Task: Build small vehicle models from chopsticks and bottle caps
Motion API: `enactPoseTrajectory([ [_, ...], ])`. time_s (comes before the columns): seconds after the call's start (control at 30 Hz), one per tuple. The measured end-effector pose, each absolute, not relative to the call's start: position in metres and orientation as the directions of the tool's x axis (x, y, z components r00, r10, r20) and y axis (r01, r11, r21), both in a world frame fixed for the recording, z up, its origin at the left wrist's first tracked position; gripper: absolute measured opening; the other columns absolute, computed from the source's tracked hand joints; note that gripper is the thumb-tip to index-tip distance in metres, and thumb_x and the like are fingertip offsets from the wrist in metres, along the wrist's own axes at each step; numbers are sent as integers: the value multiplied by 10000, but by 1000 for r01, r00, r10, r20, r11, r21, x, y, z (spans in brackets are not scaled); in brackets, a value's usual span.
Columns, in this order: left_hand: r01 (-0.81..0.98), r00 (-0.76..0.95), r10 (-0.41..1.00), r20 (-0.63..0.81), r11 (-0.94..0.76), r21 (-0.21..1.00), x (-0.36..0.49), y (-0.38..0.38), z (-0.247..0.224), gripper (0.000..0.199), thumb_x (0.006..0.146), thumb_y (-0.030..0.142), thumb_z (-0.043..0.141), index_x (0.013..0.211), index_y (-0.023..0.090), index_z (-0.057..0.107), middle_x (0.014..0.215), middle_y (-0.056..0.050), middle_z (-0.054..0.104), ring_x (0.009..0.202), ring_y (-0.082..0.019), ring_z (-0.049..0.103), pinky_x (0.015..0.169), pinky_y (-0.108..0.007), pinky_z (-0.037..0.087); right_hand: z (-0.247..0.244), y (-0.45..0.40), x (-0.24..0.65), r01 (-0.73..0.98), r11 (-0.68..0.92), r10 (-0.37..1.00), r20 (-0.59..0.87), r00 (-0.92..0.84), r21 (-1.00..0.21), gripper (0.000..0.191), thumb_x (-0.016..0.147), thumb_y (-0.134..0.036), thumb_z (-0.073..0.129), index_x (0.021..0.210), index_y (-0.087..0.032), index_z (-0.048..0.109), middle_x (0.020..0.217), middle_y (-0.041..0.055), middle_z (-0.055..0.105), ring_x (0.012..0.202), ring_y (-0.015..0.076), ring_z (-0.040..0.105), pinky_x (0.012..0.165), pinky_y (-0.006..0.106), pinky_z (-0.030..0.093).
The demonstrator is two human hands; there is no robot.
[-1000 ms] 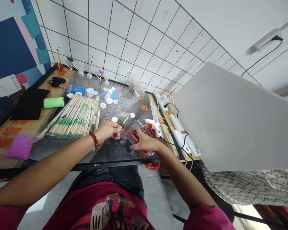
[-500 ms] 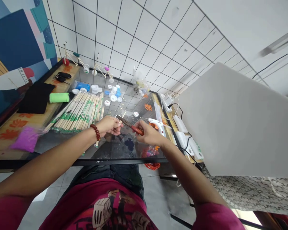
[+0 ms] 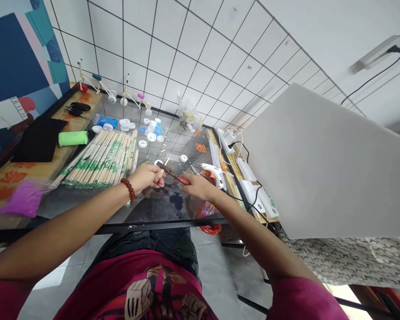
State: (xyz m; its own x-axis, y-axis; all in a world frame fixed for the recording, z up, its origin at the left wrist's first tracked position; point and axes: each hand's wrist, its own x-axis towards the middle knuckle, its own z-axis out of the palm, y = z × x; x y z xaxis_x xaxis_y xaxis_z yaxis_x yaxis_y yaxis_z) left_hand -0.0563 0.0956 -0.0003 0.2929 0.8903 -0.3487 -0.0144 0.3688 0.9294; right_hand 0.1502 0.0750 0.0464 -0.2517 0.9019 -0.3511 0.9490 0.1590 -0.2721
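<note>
My left hand (image 3: 148, 177), with a beaded bracelet at the wrist, is closed, pinching a short piece of wooden chopstick (image 3: 162, 171); the fingers cover most of it. My right hand (image 3: 199, 186) is wrapped round the red handles of dark-jawed pliers (image 3: 170, 170). The pliers' jaws point left and meet the chopstick at my left fingertips; whether they grip it is too small to tell. Just beyond the hands, a white bottle cap (image 3: 184, 158) and pale wood scraps lie on the dark glass tabletop (image 3: 146, 209).
Many paper-wrapped chopsticks (image 3: 103, 155) lie left of my hands. Behind them are white and blue caps (image 3: 151, 136) and stick models with cap wheels (image 3: 133, 95). A white glue gun (image 3: 214, 172) lies right, near power strips (image 3: 246, 170) and cables. Purple clay (image 3: 22, 198) sits front left.
The view has shifted slightly, so the table appears a little further left. Both hands keep their holds on the chopstick and the pliers, close together.
</note>
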Motion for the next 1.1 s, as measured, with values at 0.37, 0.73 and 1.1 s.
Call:
enactPoseTrajectory([
  [0.37,137,270,937,-222,190,972,-60,101,-9,301,793,189,636,495,152,638,762,-73,720,569,-117,635,575,-225,508,28,75,142,974,200,932,-287,-223,-107,312,962,-477,491,1048,-206,618,919,92,729,810,238,657,653,288,362],
  [0.73,137,336,933,-129,88,987,-56,93,-2,347,843,415,636,598,175,585,588,-18,611,607,-141,597,646,-250,487,24,75,151,972,219,948,-217,-232,-84,224,935,-363,505,1061,-212,613,914,77,736,797,229,662,661,284,373],
  [1.1,-112,309,948,-82,121,986,-64,102,2,263,907,407,583,800,167,572,588,3,609,559,-139,595,631,-267,476,23,83,133,941,238,948,-155,-279,-240,186,888,-310,537,1036,-206,577,882,56,711,740,200,612,646,268,359],
])
